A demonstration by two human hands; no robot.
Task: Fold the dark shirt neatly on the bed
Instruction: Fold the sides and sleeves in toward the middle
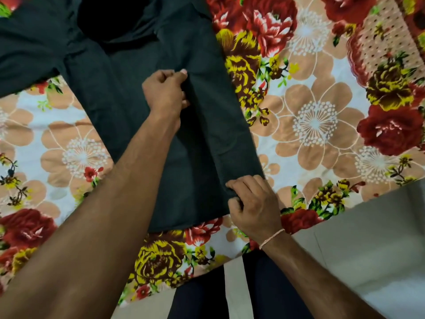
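The dark shirt [128, 104] lies flat on the floral bed sheet [317, 125], collar end at the top of the view and hem near me. Its right side is folded inward as a long strip [220, 120] over the body. My left hand [165, 90] pinches the inner edge of that strip about halfway up the shirt. At the hem, my right hand [253, 206] grips the strip's lower corner with curled fingers. One sleeve [30, 56] spreads out to the upper left.
The bed edge [305, 229] runs diagonally at the lower right, with pale floor [368, 249] beyond it. My legs in dark trousers [264, 286] stand against the near edge. Bare floral sheet lies to the right and left of the shirt.
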